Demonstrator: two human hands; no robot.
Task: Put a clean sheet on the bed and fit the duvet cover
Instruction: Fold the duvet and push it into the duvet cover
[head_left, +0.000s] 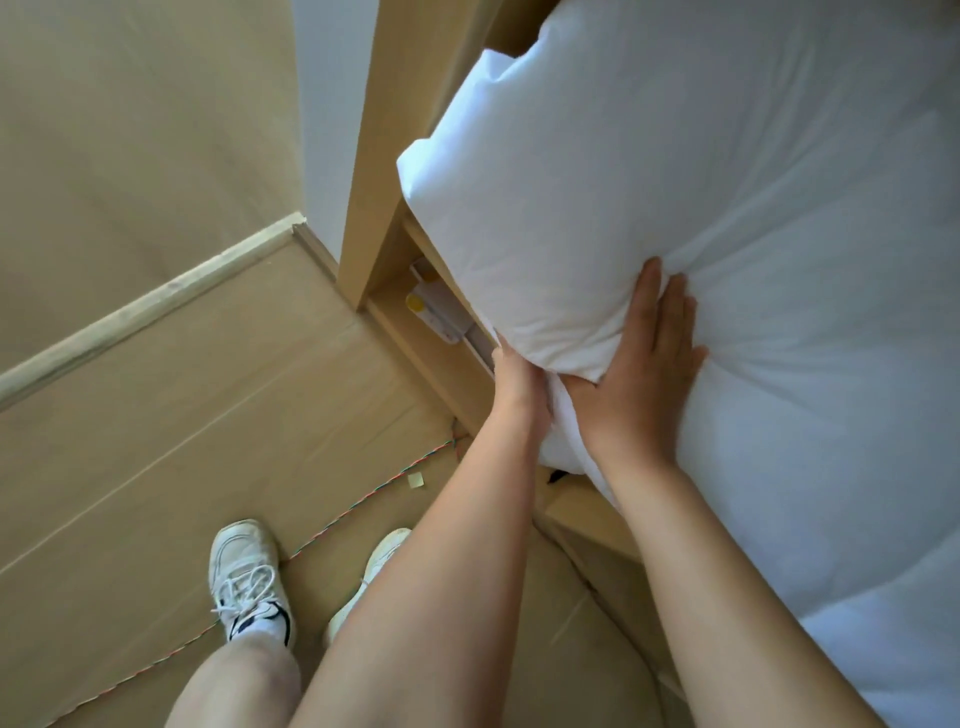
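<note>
A white pillow (530, 208) lies at the head end of the bed, on a white sheet (805, 312) that covers the mattress. My right hand (649, 364) lies flat on the sheet with straight fingers, pressing it down beside the pillow's lower corner. My left hand (517, 382) reaches under that corner at the side of the mattress. Its fingers are hidden by the fabric, so its grip cannot be made out. White cloth bunches between my two wrists at the mattress edge. No duvet cover shows as a separate item.
The light wooden bed frame (374, 171) runs along the mattress, with a small shelf holding a white and yellow item (434, 312). A red-green cord (363, 504) crosses the wooden floor near my white sneakers (249, 577). A small yellow scrap (415, 480) lies on the floor.
</note>
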